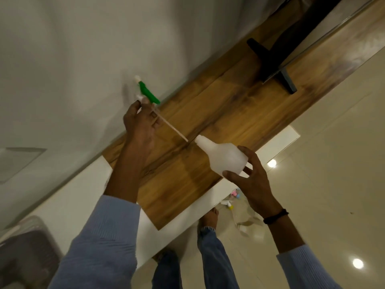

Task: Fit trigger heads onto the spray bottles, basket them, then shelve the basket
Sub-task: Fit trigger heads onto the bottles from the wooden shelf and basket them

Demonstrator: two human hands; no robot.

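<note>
My left hand (140,124) grips a green and white trigger head (147,93) by its collar, raised above the wooden surface. Its thin dip tube (173,128) slants down to the right, the tip just short of the bottle's open neck. My right hand (253,180) holds a white spray bottle (224,156) by its base, tilted with the neck pointing up-left toward the tube. The tube tip and the neck are close but apart.
A wood-topped white unit (218,113) runs diagonally under my hands, against a white wall. A dark stand (273,59) sits on it at the upper right. A grey basket (27,253) shows at the lower left. Small coloured items (230,202) lie on the glossy floor beside my feet.
</note>
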